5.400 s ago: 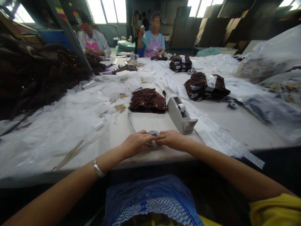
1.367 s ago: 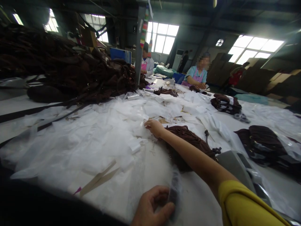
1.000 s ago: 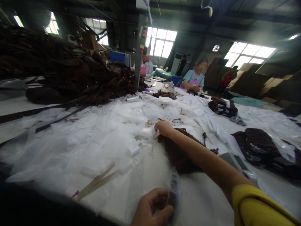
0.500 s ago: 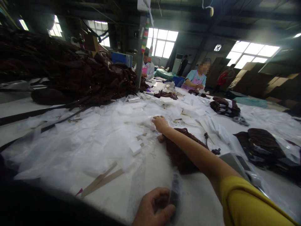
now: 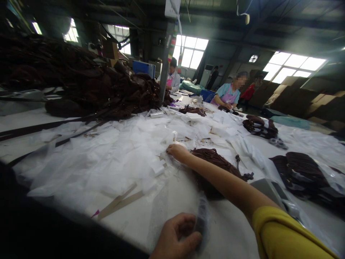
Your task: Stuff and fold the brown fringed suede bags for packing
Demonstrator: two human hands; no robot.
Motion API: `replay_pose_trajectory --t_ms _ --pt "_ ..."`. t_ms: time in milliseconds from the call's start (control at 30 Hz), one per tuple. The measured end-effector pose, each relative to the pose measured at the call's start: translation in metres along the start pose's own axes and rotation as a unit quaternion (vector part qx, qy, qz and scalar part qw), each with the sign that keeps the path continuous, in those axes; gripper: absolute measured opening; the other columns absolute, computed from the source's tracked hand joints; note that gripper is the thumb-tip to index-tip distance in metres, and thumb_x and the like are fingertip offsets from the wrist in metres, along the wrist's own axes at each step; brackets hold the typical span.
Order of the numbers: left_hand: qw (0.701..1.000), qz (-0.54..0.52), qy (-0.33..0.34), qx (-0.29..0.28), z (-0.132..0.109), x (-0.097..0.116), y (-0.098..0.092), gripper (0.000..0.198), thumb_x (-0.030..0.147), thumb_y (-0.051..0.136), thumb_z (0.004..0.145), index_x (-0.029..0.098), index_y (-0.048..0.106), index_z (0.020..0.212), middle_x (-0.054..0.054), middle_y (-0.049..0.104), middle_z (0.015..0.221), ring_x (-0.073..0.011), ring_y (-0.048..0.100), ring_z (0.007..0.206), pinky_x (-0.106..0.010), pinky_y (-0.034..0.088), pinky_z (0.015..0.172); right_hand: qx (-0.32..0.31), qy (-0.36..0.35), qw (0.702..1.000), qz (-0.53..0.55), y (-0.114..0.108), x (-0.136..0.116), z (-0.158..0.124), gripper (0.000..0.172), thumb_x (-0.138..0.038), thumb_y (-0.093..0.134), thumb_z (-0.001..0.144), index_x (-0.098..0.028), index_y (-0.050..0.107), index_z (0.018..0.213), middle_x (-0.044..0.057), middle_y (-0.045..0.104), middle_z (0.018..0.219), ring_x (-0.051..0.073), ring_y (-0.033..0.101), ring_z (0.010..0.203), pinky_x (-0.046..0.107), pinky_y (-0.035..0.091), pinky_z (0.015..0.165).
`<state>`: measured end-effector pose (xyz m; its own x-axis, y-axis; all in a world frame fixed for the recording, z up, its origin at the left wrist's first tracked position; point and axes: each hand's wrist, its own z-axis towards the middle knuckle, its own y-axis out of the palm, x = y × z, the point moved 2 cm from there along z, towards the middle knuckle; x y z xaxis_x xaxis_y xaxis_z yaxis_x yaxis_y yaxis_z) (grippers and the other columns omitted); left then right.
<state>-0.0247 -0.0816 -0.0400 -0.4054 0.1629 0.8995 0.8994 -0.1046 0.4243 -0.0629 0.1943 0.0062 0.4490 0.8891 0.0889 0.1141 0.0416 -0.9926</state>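
Note:
At the bottom of the view my left hand (image 5: 178, 233) is closed on a dark strip in clear plastic (image 5: 201, 219), held at the table's near side. My right hand (image 5: 178, 153), on an outstretched arm in a yellow sleeve, is at the edge of a heap of white tissue paper and thin plastic (image 5: 107, 158). Its fingers are bent down and pressed together; whatever they grip is hidden. Below that forearm lies a bundle of brown straps (image 5: 215, 160), partly covered by the arm. Small paper pieces (image 5: 157, 167) lie close to the right fingertips.
A tall pile of dark brown straps (image 5: 115, 90) fills the left, beside a metal post (image 5: 164, 57). More brown bundles (image 5: 302, 167) and a grey device (image 5: 269, 190) are at right. Tan strips (image 5: 121, 201) lie on the near table. Co-workers (image 5: 228, 93) sit across the table.
My right hand has moved slightly left and nearer over the white heap, its fingers now pointing more downward. My left hand keeps its hold on the plastic-wrapped strip. The camera view has shifted a little.

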Motion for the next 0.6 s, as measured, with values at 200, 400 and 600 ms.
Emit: replay_pose_trajectory --t_ms 200,400,600 --pt "1.000 0.003 0.004 0.011 0.000 0.000 0.001 0.059 0.055 0.075 0.074 0.011 0.067 0.112 -0.015 0.072 0.108 -0.0263 0.066 0.099 -0.034 0.048 0.089 0.033 -0.019 0.999 -0.024 -0.005 -0.005 0.000 0.028 -0.010 0.052 0.091 -0.015 0.069 0.112 0.014 0.071 0.105 0.025 0.064 0.103 0.033 0.044 0.090" --pt "1.000 0.019 0.005 0.017 -0.001 0.000 0.000 0.059 0.056 0.075 0.074 0.011 0.067 0.111 -0.015 0.072 0.106 -0.0268 0.066 0.100 -0.033 0.048 0.087 0.080 0.040 0.996 -0.009 -0.022 0.008 -0.005 0.040 -0.018 0.038 0.099 -0.019 0.057 0.134 0.012 0.066 0.122 0.023 0.063 0.108 0.031 0.045 0.091" --pt "1.000 -0.007 0.013 0.011 -0.001 0.002 0.002 0.057 0.055 0.076 0.074 0.011 0.067 0.109 -0.015 0.072 0.106 -0.0262 0.067 0.098 -0.034 0.048 0.089 0.027 0.000 0.999 0.020 -0.005 0.010 0.009 0.045 -0.041 0.061 0.092 -0.019 0.060 0.130 0.011 0.066 0.126 0.023 0.063 0.113 0.027 0.048 0.090"
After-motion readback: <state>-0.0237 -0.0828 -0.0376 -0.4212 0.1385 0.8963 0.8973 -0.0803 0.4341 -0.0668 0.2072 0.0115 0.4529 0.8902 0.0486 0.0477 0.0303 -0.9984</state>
